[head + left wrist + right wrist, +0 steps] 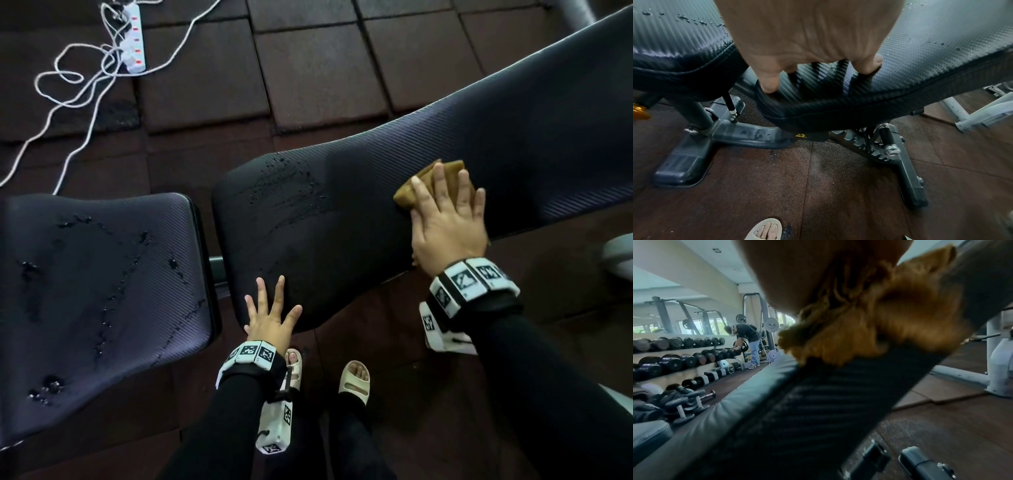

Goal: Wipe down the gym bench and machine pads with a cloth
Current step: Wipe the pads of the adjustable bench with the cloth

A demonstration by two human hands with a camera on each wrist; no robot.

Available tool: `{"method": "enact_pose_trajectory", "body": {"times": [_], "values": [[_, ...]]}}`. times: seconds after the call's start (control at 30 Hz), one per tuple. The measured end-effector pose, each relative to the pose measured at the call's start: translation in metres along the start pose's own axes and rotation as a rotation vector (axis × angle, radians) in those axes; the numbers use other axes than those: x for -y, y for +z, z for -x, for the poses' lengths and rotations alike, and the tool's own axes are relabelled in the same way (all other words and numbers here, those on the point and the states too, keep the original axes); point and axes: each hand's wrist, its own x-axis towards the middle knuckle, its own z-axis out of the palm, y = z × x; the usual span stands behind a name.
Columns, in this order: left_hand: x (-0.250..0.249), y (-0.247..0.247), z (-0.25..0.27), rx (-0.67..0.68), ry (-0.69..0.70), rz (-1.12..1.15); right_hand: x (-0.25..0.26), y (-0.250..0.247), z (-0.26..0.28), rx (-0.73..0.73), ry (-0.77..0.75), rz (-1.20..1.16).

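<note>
Brown cloth [428, 181] pinned flat under my spread right hand [448, 229] mid-bench [342, 219] — spread left hand [270, 318] braces its near corner.

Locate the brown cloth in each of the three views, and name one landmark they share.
Head: cloth at right of centre, under the right hand on the back pad.
Left wrist: not in it.
Right wrist: cloth upper centre, beneath the palm.
Shared landmark: the ribbed black back pad.
</note>
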Motion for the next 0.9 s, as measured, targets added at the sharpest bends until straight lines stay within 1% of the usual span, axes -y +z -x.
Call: {"method": "enact_pose_trajectory", "body": {"times": [0.07, 0.13, 0.2, 0.3, 0.37, 0.43, 0.47, 0.5, 0.53, 0.6, 0.67, 0.7, 0.77, 0.83, 0.9], "values": [[-0.001, 0.0, 0.001, -0.001, -0.003, 0.001, 0.013, 0.001, -0.012, 0.02, 0.0, -0.011], [-0.001, -0.001, 0.002, 0.004, -0.01, -0.001, 0.029, 0.006, -0.008, 0.036, -0.052, -0.021], [-0.003, -0.003, 0.004, 0.0, -0.028, -0.01, 0.045, 0.014, 0.009, 0.069, -0.131, -0.021], [-0.012, -0.002, 0.009, -0.042, -0.072, -0.029, 0.064, 0.027, 0.047, 0.144, -0.219, -0.034], [-0.025, 0.0, 0.014, -0.075, -0.12, -0.002, 0.07, 0.032, 0.066, 0.201, -0.253, -0.031], [-0.048, 0.004, 0.018, -0.109, -0.172, 0.034, 0.07, 0.032, 0.073, 0.246, -0.275, -0.05], [-0.062, 0.006, 0.021, -0.138, -0.17, 0.061, 0.068, 0.03, 0.073, 0.262, -0.283, -0.07], [-0.077, 0.009, 0.025, -0.183, -0.133, 0.09, 0.066, 0.026, 0.069, 0.266, -0.286, -0.096], [-0.094, 0.011, 0.029, -0.237, -0.064, 0.115, 0.062, 0.02, 0.065, 0.244, -0.28, -0.128], [-0.126, 0.019, 0.036, -0.319, 0.105, 0.127, 0.052, 0.006, 0.051, 0.128, -0.233, -0.163], [-0.155, 0.027, 0.038, -0.322, 0.214, 0.09, 0.036, -0.005, 0.03, 0.014, -0.157, -0.129], [-0.167, 0.032, 0.037, -0.295, 0.229, 0.058, 0.027, -0.008, 0.019, -0.013, -0.117, -0.1], [-0.183, 0.041, 0.032, -0.239, 0.195, -0.012, 0.015, -0.01, -0.004, -0.039, -0.067, -0.062], [-0.188, 0.046, 0.027, -0.238, 0.157, -0.067, 0.011, -0.007, -0.019, -0.057, -0.091, -0.043], [-0.185, 0.05, 0.024, -0.273, 0.164, -0.131, 0.01, -0.001, -0.025, -0.06, -0.138, -0.012]]}}
